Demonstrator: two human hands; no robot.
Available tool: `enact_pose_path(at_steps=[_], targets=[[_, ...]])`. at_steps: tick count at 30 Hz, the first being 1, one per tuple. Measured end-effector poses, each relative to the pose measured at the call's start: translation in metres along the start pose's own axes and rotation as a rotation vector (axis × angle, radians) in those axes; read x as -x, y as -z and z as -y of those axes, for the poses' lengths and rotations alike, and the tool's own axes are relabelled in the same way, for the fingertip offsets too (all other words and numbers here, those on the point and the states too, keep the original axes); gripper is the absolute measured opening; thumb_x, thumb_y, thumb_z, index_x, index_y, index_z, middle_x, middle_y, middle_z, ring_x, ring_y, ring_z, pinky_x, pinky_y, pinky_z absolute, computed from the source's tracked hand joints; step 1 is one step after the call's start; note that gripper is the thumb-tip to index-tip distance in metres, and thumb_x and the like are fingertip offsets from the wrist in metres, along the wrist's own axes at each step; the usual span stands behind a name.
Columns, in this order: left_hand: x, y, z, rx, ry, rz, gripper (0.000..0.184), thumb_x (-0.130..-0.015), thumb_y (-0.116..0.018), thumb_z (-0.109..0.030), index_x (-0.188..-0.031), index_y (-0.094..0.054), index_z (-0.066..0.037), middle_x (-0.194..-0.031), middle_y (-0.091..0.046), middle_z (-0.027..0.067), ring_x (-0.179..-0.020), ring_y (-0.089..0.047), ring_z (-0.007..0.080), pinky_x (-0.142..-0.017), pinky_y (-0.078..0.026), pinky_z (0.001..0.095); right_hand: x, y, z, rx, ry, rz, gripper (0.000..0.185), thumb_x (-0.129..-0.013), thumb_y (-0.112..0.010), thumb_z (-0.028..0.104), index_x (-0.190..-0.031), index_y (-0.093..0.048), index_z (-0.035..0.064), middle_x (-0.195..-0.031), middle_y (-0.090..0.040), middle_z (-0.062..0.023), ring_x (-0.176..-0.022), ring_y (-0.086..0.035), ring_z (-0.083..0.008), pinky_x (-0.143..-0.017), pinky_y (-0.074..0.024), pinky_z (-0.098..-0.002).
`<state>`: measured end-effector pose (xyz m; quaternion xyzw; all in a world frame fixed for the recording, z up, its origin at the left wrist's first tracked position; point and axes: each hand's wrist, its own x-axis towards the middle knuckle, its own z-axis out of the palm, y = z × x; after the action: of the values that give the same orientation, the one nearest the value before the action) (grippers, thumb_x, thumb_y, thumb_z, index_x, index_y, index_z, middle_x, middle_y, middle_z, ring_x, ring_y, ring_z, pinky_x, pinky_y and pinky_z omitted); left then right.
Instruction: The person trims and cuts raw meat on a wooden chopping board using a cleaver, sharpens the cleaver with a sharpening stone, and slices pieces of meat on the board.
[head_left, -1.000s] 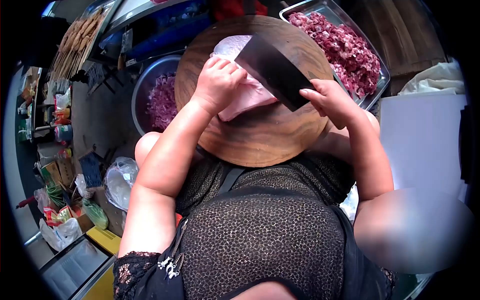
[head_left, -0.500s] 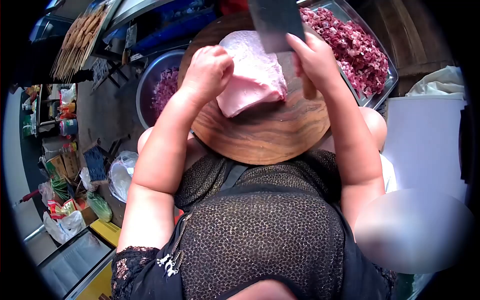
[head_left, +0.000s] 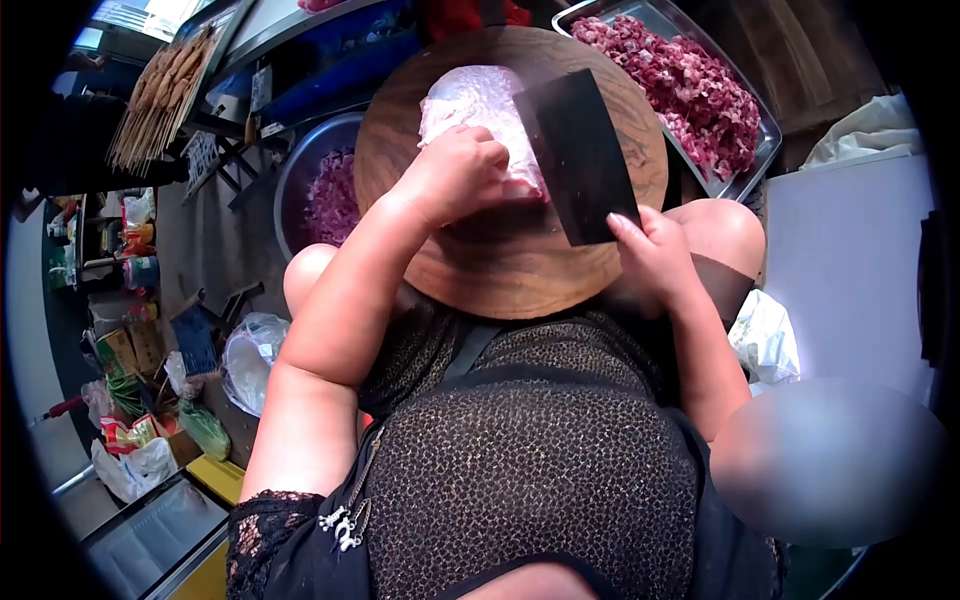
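Note:
A slab of pale pink, fatty raw meat (head_left: 470, 95) lies on a round wooden chopping board (head_left: 480, 275). My left hand (head_left: 465, 172) is closed, its curled fingers pressing on the near part of the slab and hiding some of it. My right hand (head_left: 655, 255) grips a broad dark cleaver (head_left: 580, 155), its handle mostly hidden. The blade rises toward the slab's right side and overlaps its edge in view; whether it touches the meat I cannot tell.
Chopped red meat fills a metal tray (head_left: 772, 145) behind the board on the right and a metal bowl (head_left: 285, 190) on the left. A white surface (head_left: 850, 270) stands to the right. Skewers (head_left: 165, 95) are at upper left, plastic bags (head_left: 255, 360) lower left.
The cleaver has come down and toward me, its blade now beside the slab. My left hand has shifted right and nearer, lower on the meat. The view has moved slightly.

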<state>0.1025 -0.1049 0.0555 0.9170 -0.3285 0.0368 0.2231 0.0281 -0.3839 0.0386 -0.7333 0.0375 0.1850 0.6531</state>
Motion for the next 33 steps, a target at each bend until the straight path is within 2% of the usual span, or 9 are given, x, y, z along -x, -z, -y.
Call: enact_pose_path(at_steps=[8,14,16,18,22,23,30,32,33], targets=[[0.008,-0.005,0.007,0.056,0.017,-0.039,0.021,-0.071,-0.078,-0.021,-0.075,-0.065,-0.005,-0.077,-0.061,0.0102,-0.076,-0.062,0.0296,-0.07,-0.051,0.0395,0.019,-0.026,0.002,0.068,-0.225,0.033,0.027,-0.097,-0.058,0.027,-0.091,-0.057,0.0005,-0.056,-0.049,0.0006,-0.043,-0.047,-0.0089,-0.041,-0.0394,-0.0255],[0.01,-0.008,0.009,0.064,0.0,-0.006,0.017,-0.072,-0.076,-0.018,-0.077,-0.065,-0.005,-0.081,-0.063,0.0113,-0.08,-0.063,0.0298,-0.072,-0.052,0.0388,-0.054,-0.039,0.028,0.158,-0.049,0.194,0.029,-0.096,-0.056,0.027,-0.086,-0.056,-0.0006,-0.055,-0.054,-0.0064,-0.041,-0.052,-0.0157,-0.039,-0.0409,-0.0315],[0.01,-0.004,0.009,0.041,-0.144,0.014,0.018,-0.072,-0.075,-0.014,-0.085,-0.066,-0.005,-0.083,-0.064,0.011,-0.081,-0.063,0.0304,-0.073,-0.052,0.039,-0.097,-0.05,0.036,0.259,0.035,0.17,0.031,-0.095,-0.056,0.027,-0.084,-0.055,-0.0022,-0.057,-0.056,-0.009,-0.043,-0.054,-0.0188,-0.042,-0.0441,-0.0344],[0.015,0.001,0.004,0.022,0.014,0.094,0.024,-0.073,-0.074,-0.012,-0.095,-0.065,-0.006,-0.084,-0.064,0.0103,-0.082,-0.063,0.0308,-0.076,-0.052,0.0392,-0.133,-0.061,0.038,0.309,0.154,0.079,0.031,-0.096,-0.057,0.028,-0.084,-0.053,0.0002,-0.055,-0.052,-0.0049,-0.042,-0.052,-0.0165,-0.04,-0.0435,-0.0337],[0.02,-0.002,0.004,-0.205,0.053,0.299,0.021,-0.081,-0.068,-0.017,-0.1,-0.063,-0.01,-0.081,-0.065,0.0118,-0.084,-0.064,0.0286,-0.077,-0.051,0.0403,-0.139,-0.074,0.053,0.107,0.129,-0.017,0.03,-0.095,-0.058,0.027,-0.083,-0.054,0.0003,-0.059,-0.054,-0.0039,-0.044,-0.052,-0.0142,-0.042,-0.0438,-0.0314],[0.022,-0.007,0.006,-0.145,0.045,0.192,0.038,-0.084,-0.066,-0.044,-0.086,-0.069,-0.006,-0.074,-0.065,0.0123,-0.078,-0.065,0.0304,-0.071,-0.053,0.0411,-0.132,-0.07,0.052,0.017,0.149,-0.046,0.029,-0.095,-0.058,0.027,-0.083,-0.055,0.0006,-0.059,-0.054,-0.0034,-0.045,-0.052,-0.0131,-0.042,-0.043,-0.0305],[0.017,-0.009,0.001,-0.231,-0.062,-0.011,0.042,-0.077,-0.072,-0.047,-0.07,-0.069,-0.006,-0.073,-0.064,0.0119,-0.076,-0.064,0.0301,-0.071,-0.053,0.0399,-0.037,-0.022,0.014,0.013,0.079,-0.007,0.028,-0.096,-0.059,0.028,-0.084,-0.054,0.0032,-0.055,-0.051,-0.001,-0.041,-0.048,-0.0104,-0.04,-0.0381,-0.0256],[0.022,-0.013,0.01,-0.18,-0.064,-0.011,0.02,-0.075,-0.073,-0.023,-0.083,-0.064,-0.007,-0.081,-0.063,0.0108,-0.083,-0.061,0.0304,-0.073,-0.051,0.0413,-0.017,-0.016,-0.006,0.03,-0.009,0.004,0.029,-0.095,-0.06,0.027,-0.082,-0.055,0.0007,-0.054,-0.051,-0.0015,-0.042,-0.049,-0.01,-0.04,-0.0392,-0.0268],[0.024,-0.012,0.012,-0.177,-0.069,-0.008,0.02,-0.075,-0.073,-0.023,-0.083,-0.064,-0.007,-0.081,-0.063,0.0108,-0.083,-0.061,0.0304,-0.073,-0.051,0.0413,-0.009,-0.015,-0.013,0.033,-0.029,0.023,0.029,-0.095,-0.059,0.027,-0.083,-0.055,0.0009,-0.054,-0.051,-0.0012,-0.042,-0.048,-0.0099,-0.04,-0.0391,-0.0266]])
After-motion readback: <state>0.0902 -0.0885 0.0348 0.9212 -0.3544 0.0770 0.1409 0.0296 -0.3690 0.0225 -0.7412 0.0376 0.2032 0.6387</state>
